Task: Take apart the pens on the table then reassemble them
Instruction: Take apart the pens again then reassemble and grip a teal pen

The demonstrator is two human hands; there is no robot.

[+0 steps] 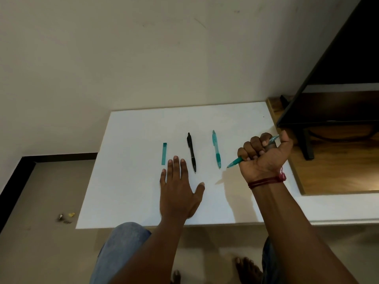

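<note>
1. Head view is showing the right hand (264, 154) fisting around a teal pen (235, 161), right of the black pen (191, 152).
2. Left hand (178, 191) is lying flat, fingers straight, on the tabletop (133, 181), just nearer than the black pen.
3. Second teal pen (216, 149) is lying between the black pen and the fist.
4. Pens are probably handling as light, stiff, slick plastic; the rubbery grip is looking the surest hold.

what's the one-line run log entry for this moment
right hand: grips teal pen in fist | left hand: fingers straight, beside black pen | also on white table: second teal pen, teal strip
</note>
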